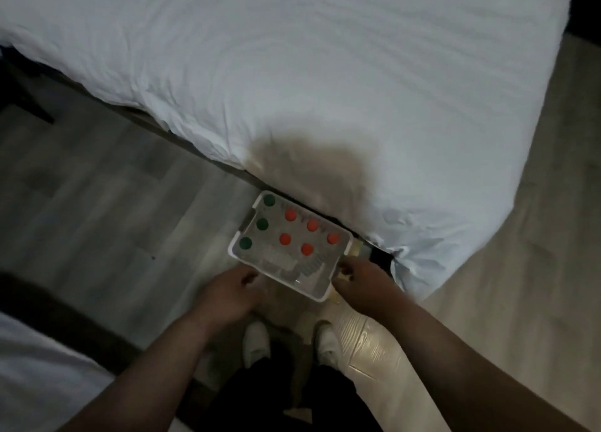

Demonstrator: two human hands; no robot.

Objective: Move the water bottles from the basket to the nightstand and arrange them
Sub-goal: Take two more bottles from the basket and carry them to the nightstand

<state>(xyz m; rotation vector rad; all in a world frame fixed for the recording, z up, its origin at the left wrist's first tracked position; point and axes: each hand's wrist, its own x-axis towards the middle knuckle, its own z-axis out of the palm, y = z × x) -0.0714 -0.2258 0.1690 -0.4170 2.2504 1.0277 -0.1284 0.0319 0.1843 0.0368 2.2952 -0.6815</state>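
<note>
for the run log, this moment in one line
basket on floor by bed; bottles inside; left hand, right hand at rim; grip unclear

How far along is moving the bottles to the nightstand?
Nothing looks done: eight bottles, three with green caps and five with orange caps, stand in the basket on the floor by the bed. In hand: the left hand and right hand are at the basket's near edge; a grip is unclear. Left: every bottle; no nightstand is in view.
</note>
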